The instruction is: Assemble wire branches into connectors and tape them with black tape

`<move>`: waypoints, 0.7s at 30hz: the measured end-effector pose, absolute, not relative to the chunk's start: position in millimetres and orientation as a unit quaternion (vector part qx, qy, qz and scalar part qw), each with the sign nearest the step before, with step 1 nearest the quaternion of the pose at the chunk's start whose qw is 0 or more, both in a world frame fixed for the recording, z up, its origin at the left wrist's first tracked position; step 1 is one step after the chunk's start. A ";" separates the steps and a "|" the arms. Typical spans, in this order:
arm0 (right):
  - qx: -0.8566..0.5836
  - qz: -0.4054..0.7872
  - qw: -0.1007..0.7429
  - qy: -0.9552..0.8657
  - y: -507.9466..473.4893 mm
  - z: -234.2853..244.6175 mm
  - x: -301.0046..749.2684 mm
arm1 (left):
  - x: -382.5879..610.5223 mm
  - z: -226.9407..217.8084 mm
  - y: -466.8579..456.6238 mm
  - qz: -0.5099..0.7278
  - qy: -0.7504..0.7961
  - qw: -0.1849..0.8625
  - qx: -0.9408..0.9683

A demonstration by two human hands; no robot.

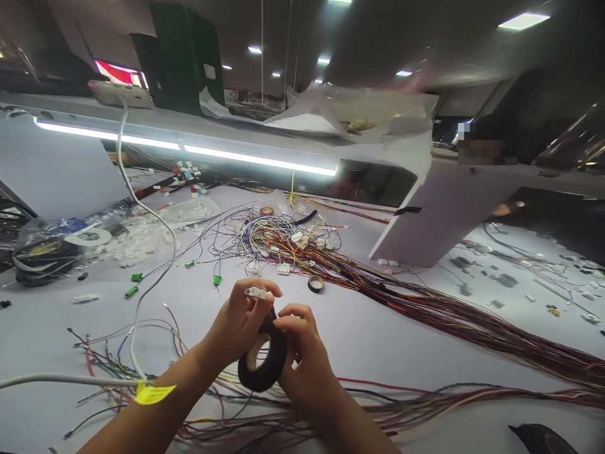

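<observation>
My left hand (240,325) is closed, its fingers pinched on a white plastic connector (256,293) that sticks out at the top of the fist. Between my hands hangs a roll of black tape (263,381) with a pale cardboard core. A short strip of it runs up to the left fingers. At the roll's right side my right hand (309,359) is closed, with its thumb and curled fingers against the tape. Any wire behind the connector is hidden by the left fingers. Under both forearms lie loose wires (208,435) in several colours.
A tangled wire bundle (378,284) with white connectors crosses the table to the right. Near it sit a smaller tape roll (316,284) and green connectors (131,292). A white cable (172,252) hangs down at left. A white partition (425,221) stands at right, below a shelf.
</observation>
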State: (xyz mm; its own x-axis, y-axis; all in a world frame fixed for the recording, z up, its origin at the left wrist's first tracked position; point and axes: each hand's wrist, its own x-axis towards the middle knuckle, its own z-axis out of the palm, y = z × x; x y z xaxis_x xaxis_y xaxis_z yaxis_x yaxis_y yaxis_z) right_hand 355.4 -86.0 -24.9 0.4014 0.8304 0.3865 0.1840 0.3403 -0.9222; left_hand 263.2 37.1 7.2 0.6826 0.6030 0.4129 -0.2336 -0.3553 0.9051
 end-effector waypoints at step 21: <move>-0.459 0.467 0.752 -0.079 -65.9 -47.8 363.2 | 271.6 -20.2 11.3 0.151 0.337 0.711 0.599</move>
